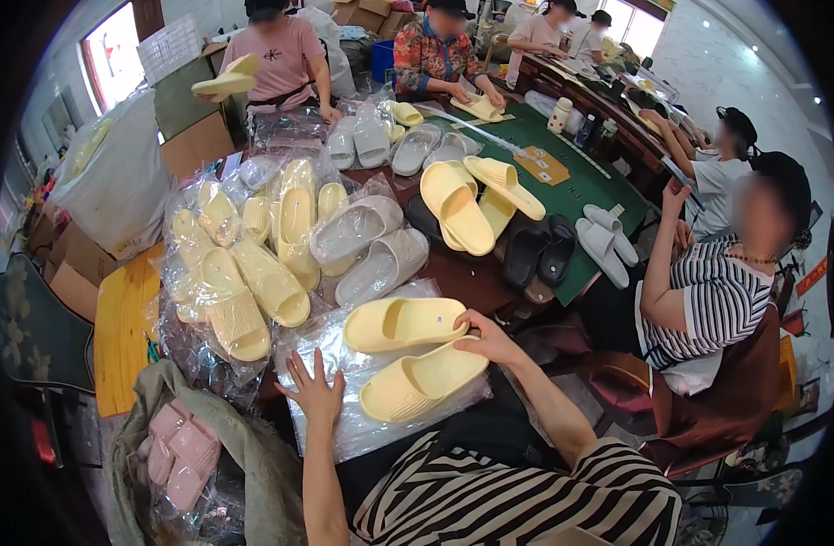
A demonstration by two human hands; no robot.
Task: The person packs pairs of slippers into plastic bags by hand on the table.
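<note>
My right hand pinches the heel ends of a pair of pale yellow slide slippers. The upper slipper and the lower slipper are side by side, toes to the left. Beneath them is a stack of clear plastic bags. My left hand has its fingers spread at the left side of the bags, apart from the slippers. Just beyond, bagged grey slippers rest beside a heap of bagged yellow slippers.
Loose yellow slippers, black slippers and grey slippers are farther off by a green mat. At lower left, a sack contains pink slippers. A person in stripes sits on the right; other people work around the table.
</note>
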